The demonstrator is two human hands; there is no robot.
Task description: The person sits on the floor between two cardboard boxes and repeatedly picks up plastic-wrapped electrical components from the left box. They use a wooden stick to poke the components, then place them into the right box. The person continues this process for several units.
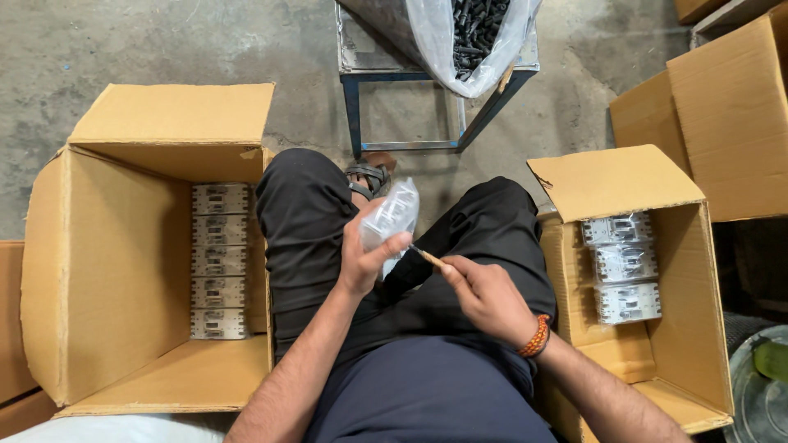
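My left hand [361, 262] holds a small device wrapped in a clear plastic bag [389, 216] above my lap. My right hand [484, 297] grips a thin tool with a wooden handle [428, 258], its tip against the bag near my left thumb. An orange beaded band circles my right wrist. I sit with both knees apart in dark trousers.
An open cardboard box [107, 271] at my left holds a row of several grey devices [219, 261]. Another open box [689, 312] at my right holds three bagged devices [624, 267]. Ahead stands a blue metal frame [410, 145] under a plastic sack of dark small parts [478, 29]. More cartons sit at far right.
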